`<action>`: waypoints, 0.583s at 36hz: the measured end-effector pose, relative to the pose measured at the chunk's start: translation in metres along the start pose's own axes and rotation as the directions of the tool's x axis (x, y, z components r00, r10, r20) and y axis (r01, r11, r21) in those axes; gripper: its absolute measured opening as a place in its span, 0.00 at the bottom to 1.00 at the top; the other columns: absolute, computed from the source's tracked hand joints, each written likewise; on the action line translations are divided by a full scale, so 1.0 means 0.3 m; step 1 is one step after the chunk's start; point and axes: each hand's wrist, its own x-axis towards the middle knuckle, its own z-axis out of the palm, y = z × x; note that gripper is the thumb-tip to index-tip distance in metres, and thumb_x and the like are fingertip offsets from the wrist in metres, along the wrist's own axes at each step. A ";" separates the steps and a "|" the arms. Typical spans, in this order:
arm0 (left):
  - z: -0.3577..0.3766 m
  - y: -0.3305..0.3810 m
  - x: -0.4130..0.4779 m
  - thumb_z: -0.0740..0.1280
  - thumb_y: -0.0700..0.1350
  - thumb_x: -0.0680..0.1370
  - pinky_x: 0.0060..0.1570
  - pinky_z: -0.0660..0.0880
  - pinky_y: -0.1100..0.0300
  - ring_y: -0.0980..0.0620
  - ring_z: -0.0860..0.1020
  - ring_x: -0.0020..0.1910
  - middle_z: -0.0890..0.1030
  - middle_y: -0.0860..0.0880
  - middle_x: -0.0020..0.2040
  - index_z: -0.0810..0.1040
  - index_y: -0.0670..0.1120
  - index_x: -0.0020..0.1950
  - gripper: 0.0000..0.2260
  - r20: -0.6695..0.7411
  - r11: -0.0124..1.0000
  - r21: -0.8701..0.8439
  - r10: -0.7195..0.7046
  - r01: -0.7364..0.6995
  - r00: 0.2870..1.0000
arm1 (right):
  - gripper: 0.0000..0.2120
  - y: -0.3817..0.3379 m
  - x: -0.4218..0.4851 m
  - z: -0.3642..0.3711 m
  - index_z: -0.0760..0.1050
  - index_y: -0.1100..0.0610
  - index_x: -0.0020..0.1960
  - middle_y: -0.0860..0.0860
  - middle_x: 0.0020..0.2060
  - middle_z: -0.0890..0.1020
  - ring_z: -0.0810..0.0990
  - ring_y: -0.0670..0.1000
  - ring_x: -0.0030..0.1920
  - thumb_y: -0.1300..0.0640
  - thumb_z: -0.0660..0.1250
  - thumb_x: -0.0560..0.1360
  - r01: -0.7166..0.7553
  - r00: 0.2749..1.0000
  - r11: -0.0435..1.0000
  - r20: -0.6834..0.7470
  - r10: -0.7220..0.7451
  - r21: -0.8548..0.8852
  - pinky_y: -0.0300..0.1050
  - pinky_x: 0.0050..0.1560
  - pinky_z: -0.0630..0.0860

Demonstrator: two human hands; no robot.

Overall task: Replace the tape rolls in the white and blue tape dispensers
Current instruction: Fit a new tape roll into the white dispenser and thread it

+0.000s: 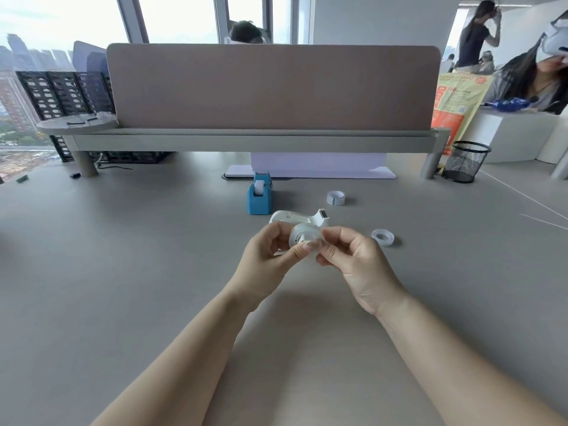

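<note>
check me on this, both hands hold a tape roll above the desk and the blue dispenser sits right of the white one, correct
Not quite. In the head view the blue dispenser sits left of the white dispenser, not right. Both the left hand and right hand do hold the tape roll.

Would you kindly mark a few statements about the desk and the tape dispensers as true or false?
1. Both hands hold a tape roll above the desk. True; the left hand and right hand grip it.
2. The blue dispenser lies on its side. False; it stands upright.
3. Two loose rolls lie on the desk. True: a patterned roll and a clear roll.
4. The mesh cup stands far left. False; it is far right.
</note>
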 end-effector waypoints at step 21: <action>-0.072 0.102 0.143 0.76 0.47 0.68 0.34 0.72 0.70 0.62 0.77 0.31 0.82 0.55 0.35 0.78 0.55 0.39 0.07 -0.135 0.948 0.314 0.105 -0.058 0.985 | 0.09 -0.087 0.171 0.009 0.81 0.47 0.46 0.41 0.36 0.84 0.79 0.39 0.36 0.61 0.69 0.73 0.172 0.985 0.954 0.071 -0.159 -0.247 0.31 0.42 0.75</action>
